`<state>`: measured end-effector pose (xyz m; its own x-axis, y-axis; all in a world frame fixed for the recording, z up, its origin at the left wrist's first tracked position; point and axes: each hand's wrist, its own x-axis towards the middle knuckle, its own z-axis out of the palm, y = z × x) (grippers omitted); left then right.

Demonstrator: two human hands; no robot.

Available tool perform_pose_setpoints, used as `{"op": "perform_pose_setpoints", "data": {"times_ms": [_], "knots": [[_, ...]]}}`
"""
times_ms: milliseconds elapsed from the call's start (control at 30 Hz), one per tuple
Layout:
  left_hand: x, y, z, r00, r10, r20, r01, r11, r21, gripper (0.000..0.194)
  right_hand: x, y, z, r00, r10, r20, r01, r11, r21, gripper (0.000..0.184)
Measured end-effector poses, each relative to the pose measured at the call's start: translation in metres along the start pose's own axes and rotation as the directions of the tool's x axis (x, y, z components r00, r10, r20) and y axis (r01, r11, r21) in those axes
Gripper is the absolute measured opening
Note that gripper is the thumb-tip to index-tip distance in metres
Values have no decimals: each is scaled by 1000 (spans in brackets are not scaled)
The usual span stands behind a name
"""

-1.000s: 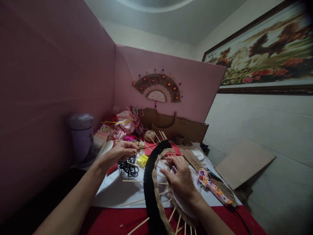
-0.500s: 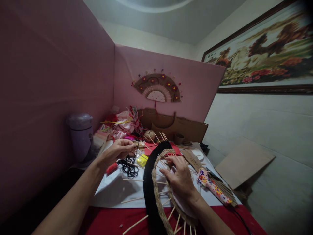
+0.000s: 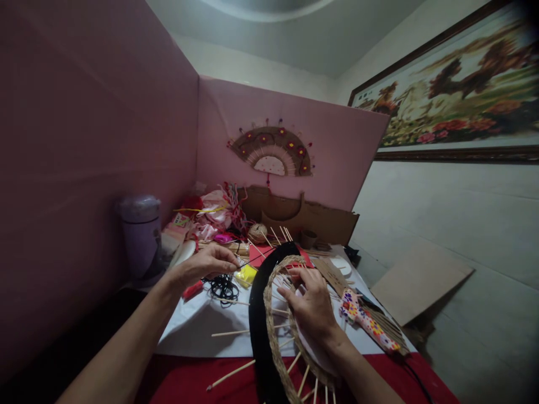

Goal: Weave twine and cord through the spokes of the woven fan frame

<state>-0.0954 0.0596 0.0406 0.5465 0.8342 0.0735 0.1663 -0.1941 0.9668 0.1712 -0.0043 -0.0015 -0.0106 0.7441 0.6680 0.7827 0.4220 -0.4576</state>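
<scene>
Pink boards [image 3: 236, 101] wall off the left and back of your workspace, with a decorated fan [image 3: 269, 148] on the back one and a framed picture [image 3: 458, 95] on the wall to your right. White cloth [image 3: 197, 331] covers the table, giving way to red cloth [image 3: 168, 376] along the edge nearest you.

The unfinished fan [image 3: 260, 320] stands on its side between your arms, just right of the middle, its lower end running past the bottom of view. Your right hand [image 3: 311, 297] grips its inner side, fingers curled by the braided band [image 3: 272, 325]. Your left hand [image 3: 214, 262] pinches a thin black cord [image 3: 256, 259] drawn toward the black rim's upper end.

Thin sticks [image 3: 231, 334] jut from the outer edge into the gap beside your left forearm, where white cloth shows. Farther in, that side tightens: a black cord coil [image 3: 223, 289] and a yellow packet [image 3: 245, 275] sit near your left hand. To the right, a flowered glue gun [image 3: 368, 320] lies near your right wrist, close to the table's side edge.
</scene>
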Motion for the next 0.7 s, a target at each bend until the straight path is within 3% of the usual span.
{"op": "perform_pose_setpoints", "data": {"times_ms": [267, 567, 700], "knots": [[8, -2, 2, 999, -13, -47, 16, 997, 77, 17, 1, -2, -1, 1000, 14, 26, -14, 1000, 0, 26], [10, -5, 1, 981, 184, 53, -190, 971, 146, 10, 1, -2, -1, 999, 25, 38, -25, 1000, -14, 26], [11, -6, 1, 979, 191, 77, -199, 972, 128, 10, 1, -1, -1, 999, 30, 41, -29, 999, -29, 27]]}}
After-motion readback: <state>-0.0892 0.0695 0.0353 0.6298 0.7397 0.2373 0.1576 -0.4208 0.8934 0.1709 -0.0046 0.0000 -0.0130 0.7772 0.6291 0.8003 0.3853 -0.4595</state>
